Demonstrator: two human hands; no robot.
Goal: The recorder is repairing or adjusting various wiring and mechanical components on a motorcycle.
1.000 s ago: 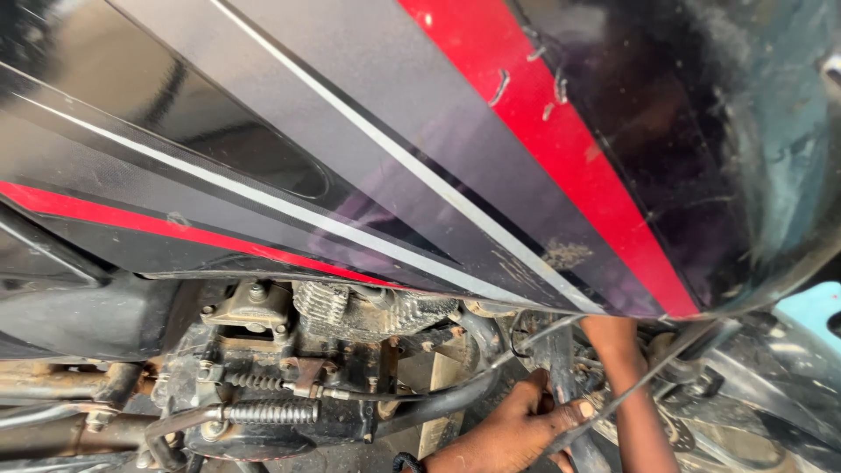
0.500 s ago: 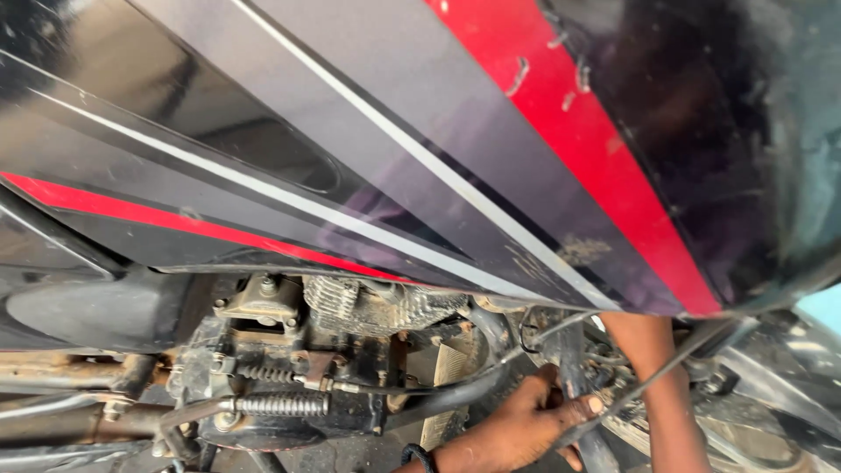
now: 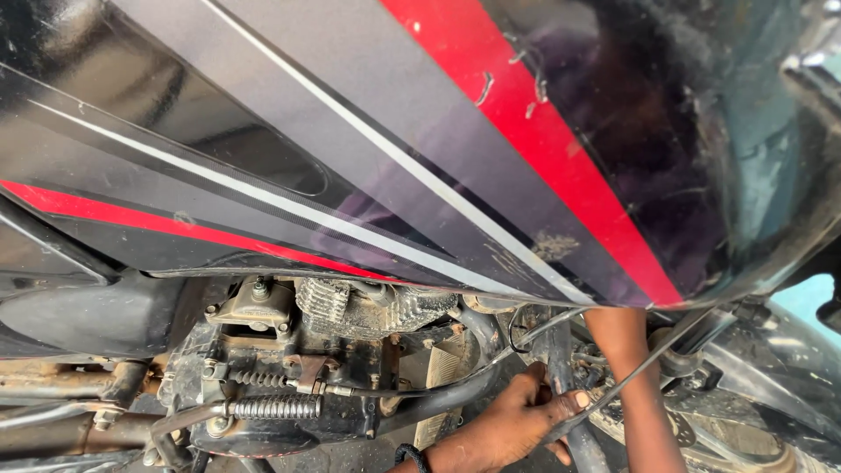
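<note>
I look over a motorcycle's black fuel tank [image 3: 455, 158], which has red and grey stripes, down at its engine [image 3: 350, 315]. My left hand [image 3: 512, 425], with a dark band at the wrist, is curled around a black frame tube [image 3: 561, 359] in front of the engine, thumb pressed against it. A thin cable [image 3: 648, 359] crosses just past the thumb. My right forearm [image 3: 635, 385] rises beside that tube and goes up under the tank's lower edge. The tank hides the right hand.
Below the tank sit a finned cylinder, a coiled spring [image 3: 276, 407] and a black hose [image 3: 438, 398]. Rusty pipes [image 3: 61, 385] run at the lower left. The front wheel and fork parts [image 3: 745, 420] are at the lower right.
The view has slid slightly, so the engine now sits a little further right and lower. My left hand has shifted a little up the tube. The right forearm stays in place.
</note>
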